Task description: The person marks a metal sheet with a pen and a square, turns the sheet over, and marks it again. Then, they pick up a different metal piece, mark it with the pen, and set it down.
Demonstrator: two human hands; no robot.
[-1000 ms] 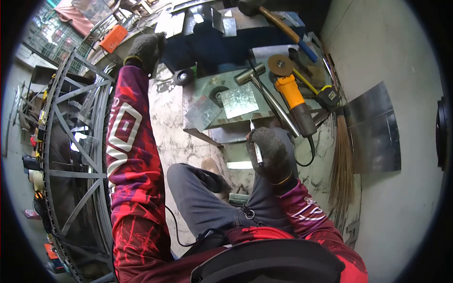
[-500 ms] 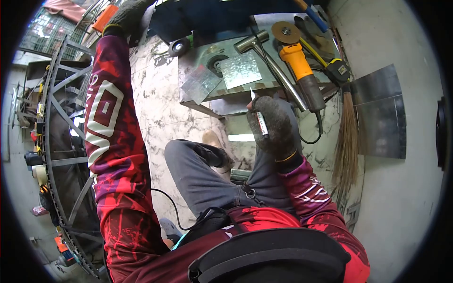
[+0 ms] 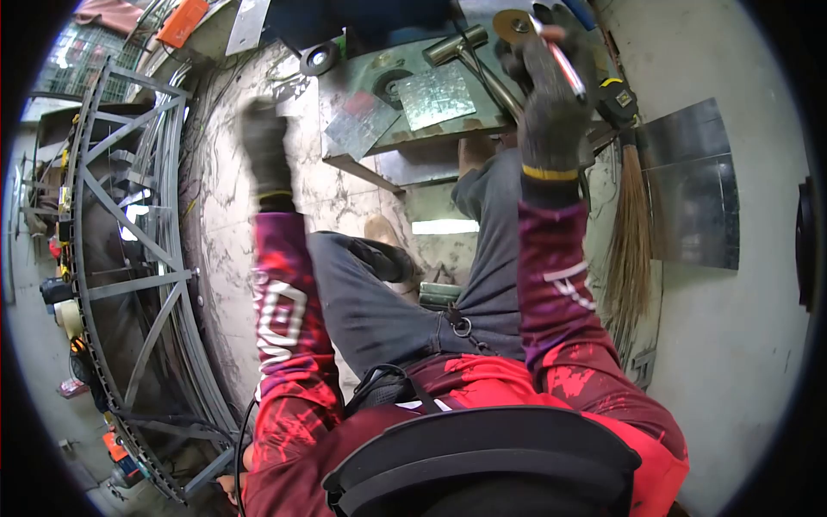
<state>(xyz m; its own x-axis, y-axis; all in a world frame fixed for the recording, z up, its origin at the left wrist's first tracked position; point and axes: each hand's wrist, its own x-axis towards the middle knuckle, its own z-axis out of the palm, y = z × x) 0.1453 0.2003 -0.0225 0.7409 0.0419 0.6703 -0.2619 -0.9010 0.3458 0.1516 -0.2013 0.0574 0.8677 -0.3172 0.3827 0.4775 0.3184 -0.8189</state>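
Observation:
My right hand (image 3: 556, 108), in a dark glove, is closed on a white marker (image 3: 564, 69) over the right side of the metal table (image 3: 392, 146). It hides most of the angle grinder, whose brown disc (image 3: 512, 26) shows beyond the fingers. A steel hammer (image 3: 457, 46) lies left of this hand, and a yellow and black tape measure (image 3: 617, 102) is to its right. My left hand (image 3: 265, 142), gloved and blurred, hangs over the floor left of the table; its fingers are smeared. Two thin metal sheets (image 3: 436, 96) (image 3: 362, 127) rest on the tabletop.
A welded metal truss (image 3: 138, 283) stands at the left. A straw broom (image 3: 631, 233) and dark sheets (image 3: 696, 185) lean against the right wall. A small grinder (image 3: 320, 59) is at the table's back left corner. My legs are below the table's front edge.
My left hand has come down and right, away from the upper left. My right hand has moved up and right with the marker, now over the angle grinder.

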